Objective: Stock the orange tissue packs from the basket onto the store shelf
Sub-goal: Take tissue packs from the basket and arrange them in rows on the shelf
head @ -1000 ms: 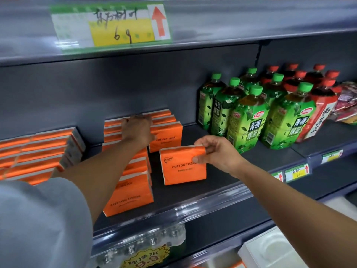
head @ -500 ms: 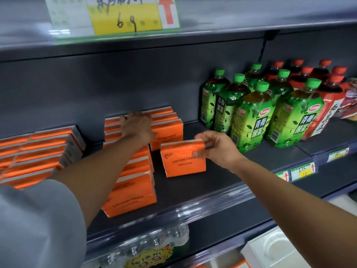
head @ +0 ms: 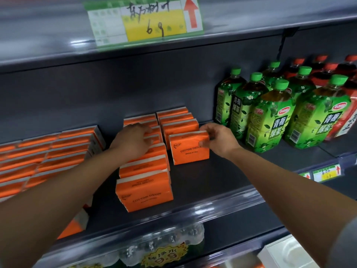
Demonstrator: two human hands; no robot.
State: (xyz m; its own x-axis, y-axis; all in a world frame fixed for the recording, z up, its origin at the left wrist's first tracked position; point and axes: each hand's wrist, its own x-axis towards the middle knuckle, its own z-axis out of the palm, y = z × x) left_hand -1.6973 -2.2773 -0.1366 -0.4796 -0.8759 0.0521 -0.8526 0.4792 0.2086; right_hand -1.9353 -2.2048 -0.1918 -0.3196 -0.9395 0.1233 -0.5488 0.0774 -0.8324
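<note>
Two rows of orange tissue packs stand on the dark shelf [head: 222, 178]. The left row [head: 144, 190] runs from the front edge toward the back wall; my left hand [head: 133, 139] rests on top of packs midway along it, fingers curled over them. The right row is shorter, and its front pack [head: 188, 151] reads "COTTON TISSUE". My right hand [head: 216, 139] grips that pack's upper right corner and holds it upright against the packs behind. The basket is out of view.
More orange packs [head: 44, 155] lie stacked at the left. Green tea bottles [head: 268, 117] and red-capped bottles [head: 328, 70] stand close to the right of my right hand. A price tag [head: 146, 20] hangs on the shelf above. Bottled water [head: 160, 246] sits below.
My right hand has pushed the front pack back against the right row, sliding up to its top corner. My left hand stays on the left row.
</note>
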